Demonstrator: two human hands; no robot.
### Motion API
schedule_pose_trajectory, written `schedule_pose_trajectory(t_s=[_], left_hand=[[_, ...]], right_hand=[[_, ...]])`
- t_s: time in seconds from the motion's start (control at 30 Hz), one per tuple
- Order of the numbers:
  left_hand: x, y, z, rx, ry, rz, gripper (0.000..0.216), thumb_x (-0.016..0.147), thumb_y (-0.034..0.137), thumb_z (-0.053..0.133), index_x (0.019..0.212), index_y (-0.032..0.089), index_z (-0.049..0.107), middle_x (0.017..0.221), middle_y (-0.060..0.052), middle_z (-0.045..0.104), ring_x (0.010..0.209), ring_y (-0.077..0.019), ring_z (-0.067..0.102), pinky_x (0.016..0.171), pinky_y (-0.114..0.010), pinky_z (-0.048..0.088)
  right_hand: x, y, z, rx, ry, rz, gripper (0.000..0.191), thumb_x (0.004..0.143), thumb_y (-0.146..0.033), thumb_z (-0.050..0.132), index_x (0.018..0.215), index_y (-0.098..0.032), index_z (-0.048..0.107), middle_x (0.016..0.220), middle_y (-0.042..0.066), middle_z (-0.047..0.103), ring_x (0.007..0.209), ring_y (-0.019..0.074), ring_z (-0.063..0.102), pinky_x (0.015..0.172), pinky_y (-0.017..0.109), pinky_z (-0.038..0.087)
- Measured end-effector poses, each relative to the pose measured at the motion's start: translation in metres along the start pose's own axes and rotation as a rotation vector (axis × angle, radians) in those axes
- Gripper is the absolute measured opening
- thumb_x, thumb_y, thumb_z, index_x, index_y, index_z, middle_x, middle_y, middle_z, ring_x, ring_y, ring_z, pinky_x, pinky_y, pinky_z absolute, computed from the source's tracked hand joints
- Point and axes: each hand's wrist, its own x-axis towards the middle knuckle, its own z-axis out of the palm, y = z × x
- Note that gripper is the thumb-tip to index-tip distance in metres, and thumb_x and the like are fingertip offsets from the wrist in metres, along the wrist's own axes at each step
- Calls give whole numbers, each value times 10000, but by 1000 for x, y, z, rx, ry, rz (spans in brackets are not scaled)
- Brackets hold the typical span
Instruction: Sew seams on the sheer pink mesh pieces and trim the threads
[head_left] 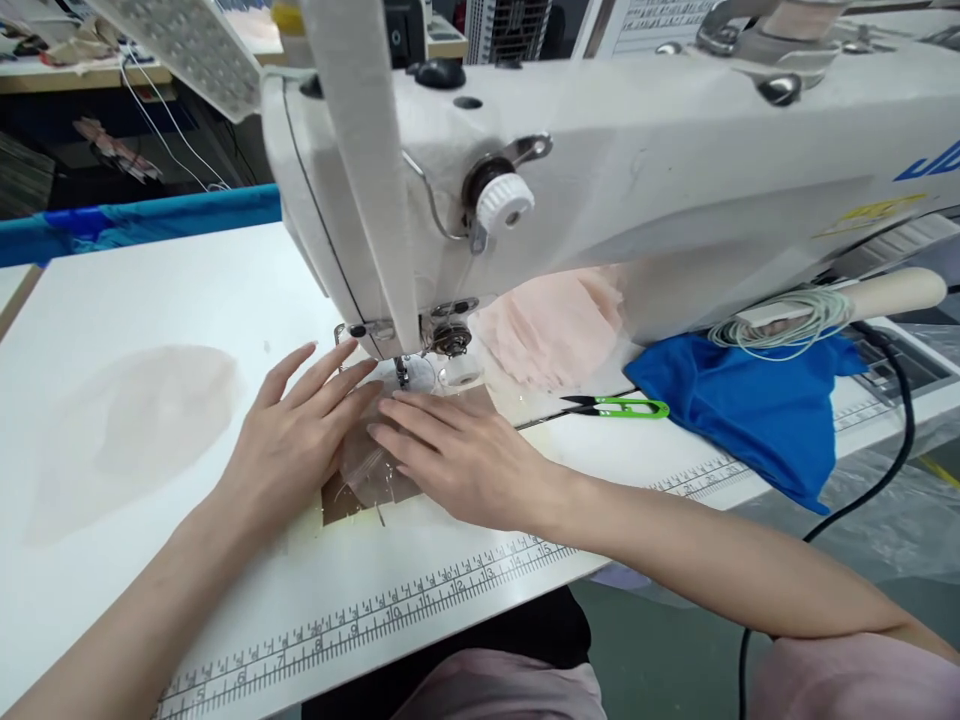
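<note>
My left hand (pixel 304 425) lies with fingers stretched out beside the presser foot (pixel 403 373) of a white sewing machine (pixel 600 170). Just right of it, my right hand (pixel 469 455) rests flat, its fingertips pointing left in front of the foot. Between and under both hands is a thin, sheer piece of fabric (pixel 367 470), over a brown patch (pixel 341 505) on the machine bed. My fingers hide part of the fabric. A sheer, pale oval piece of fabric (pixel 161 430) lies flat on the table, left of my left hand.
Green thread snips (pixel 626 407) lie right of the needle area. Behind them is a pile of pale pink fabric pieces (pixel 555 325). A blue cloth (pixel 757 410) and a coil of pale cord (pixel 784 320) sit farther right. A ruler strip (pixel 390 615) runs along the table's front edge.
</note>
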Motion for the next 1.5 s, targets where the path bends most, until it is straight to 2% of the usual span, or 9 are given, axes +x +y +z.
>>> schedule_pose_trajectory(t_s=[0.13, 0.2, 0.27, 0.47, 0.6, 0.73, 0.8, 1.2, 1.5], left_hand=[[1, 0, 2, -82, -15, 33, 484, 899, 17, 354, 1292, 227, 543, 1200, -66, 687, 1233, -230, 578, 1122, -500, 372], [1, -1, 3, -130, -18, 15, 490, 900, 25, 350, 1304, 225, 540, 1152, -72, 689, 1205, -221, 590, 1131, -490, 370], [0, -1, 4, -180, -38, 1, 526, 889, 14, 317, 1326, 215, 530, 1151, -84, 673, 1172, -212, 604, 1137, -496, 366], [3, 4, 8, -221, -16, 29, 496, 898, 24, 331, 1187, 268, 652, 1027, -33, 684, 987, -187, 658, 1163, -561, 310], [3, 14, 10, -221, 3, 51, 466, 888, 37, 387, 1231, 224, 642, 1206, -90, 671, 1133, -240, 618, 1132, -557, 372], [-1, 17, 11, -151, -8, 95, 463, 895, 38, 406, 1318, 138, 566, 1334, -150, 613, 1297, -285, 529, 1145, -567, 353], [-2, 18, 11, -139, -11, 109, 449, 907, 56, 413, 1330, 113, 552, 1360, -175, 587, 1299, -298, 528, 1153, -579, 334], [-2, 30, 9, -15, -32, 82, 420, 905, 58, 449, 1308, 68, 567, 1321, -251, 587, 1233, -348, 575, 1165, -645, 248], [-1, 33, 8, -10, -16, 63, 407, 915, 59, 436, 1294, 83, 583, 1305, -228, 609, 1227, -333, 582, 1172, -643, 229]], right_hand=[[0, 1, -3, 35, -123, 76, 329, 1004, -298, 434, 872, -115, 673, 966, 109, 703, 937, 223, 657, 828, 350, 568], [0, 1, -4, 36, -133, 98, 278, 996, -262, 449, 938, -104, 671, 1063, 122, 687, 1008, 240, 638, 784, 335, 575], [-1, 0, -5, 54, -152, 92, 233, 984, -231, 470, 1049, -97, 650, 1175, 134, 655, 1086, 246, 609, 828, 344, 570], [-1, 8, -2, 93, -190, 209, 273, 998, -281, 440, 941, -109, 644, 1043, 146, 669, 1017, 257, 618, 788, 380, 569], [0, 21, 4, 75, -176, 278, 295, 998, -343, 451, 993, -104, 624, 1229, 208, 625, 1226, 311, 537, 822, 410, 567], [1, 28, 10, 96, -161, 281, 347, 974, -311, 512, 1215, -65, 556, 1238, 189, 643, 1277, 303, 516, 900, 414, 549], [1, 30, 10, 103, -153, 279, 413, 968, -311, 517, 1286, -47, 523, 1251, 181, 643, 1293, 296, 507, 926, 409, 544], [1, 34, 9, 79, -193, 236, 391, 972, -307, 464, 1240, -60, 606, 1396, 171, 551, 1330, 275, 488, 1023, 451, 494], [1, 36, 9, 96, -230, 243, 418, 980, -313, 450, 1257, -39, 601, 1432, 170, 515, 1370, 277, 440, 1092, 455, 439]])
